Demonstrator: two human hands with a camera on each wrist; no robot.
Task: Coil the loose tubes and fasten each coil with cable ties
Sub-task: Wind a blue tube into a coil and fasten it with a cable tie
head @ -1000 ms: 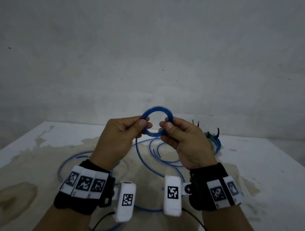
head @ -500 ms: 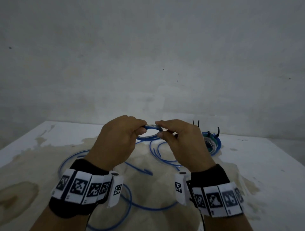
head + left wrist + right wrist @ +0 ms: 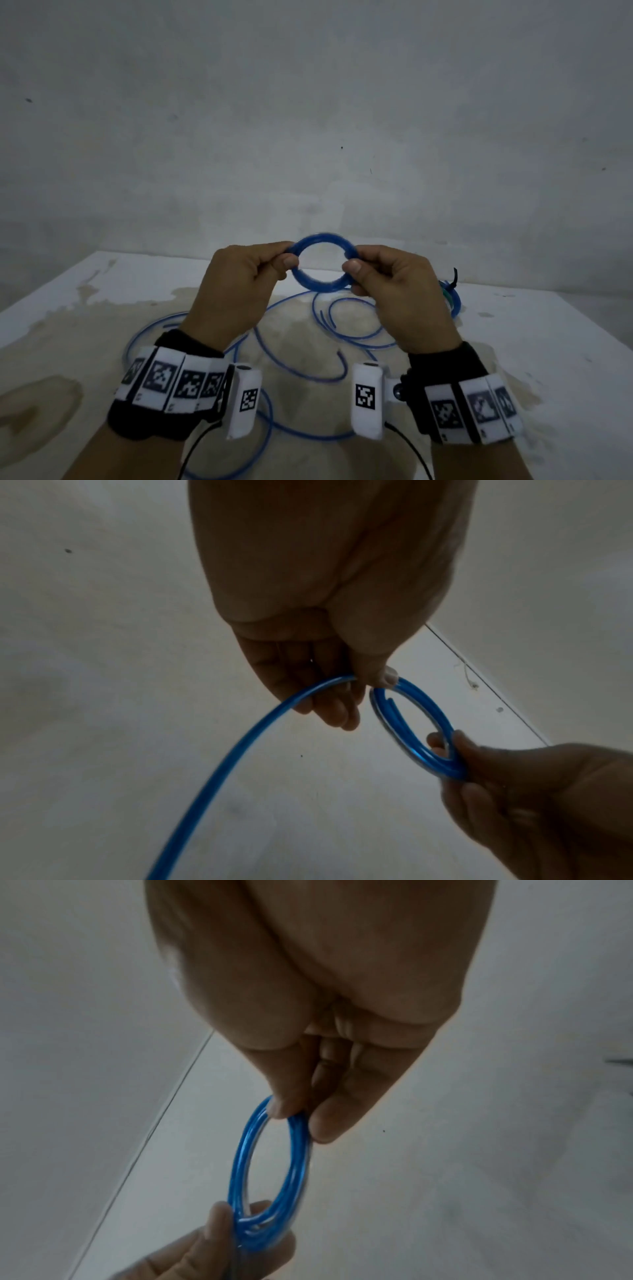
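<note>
A small coil of blue tube is held up above the white table, standing upright and facing me. My left hand pinches its left side between thumb and fingers; my right hand pinches its right side. The coil has several turns in the left wrist view, and a loose tail of the blue tube runs from my left hand down toward the table. The right wrist view has the coil edge-on, pinched at its top by my right hand.
Loose blue tube loops over the stained table under my hands. A tied blue coil with a black cable tie lies at the back right, partly behind my right hand. A grey wall rises just past the table.
The coil went from upright to lying flat and low half a second ago, and is now raised and turned upright again. Both hands kept hold of it.
</note>
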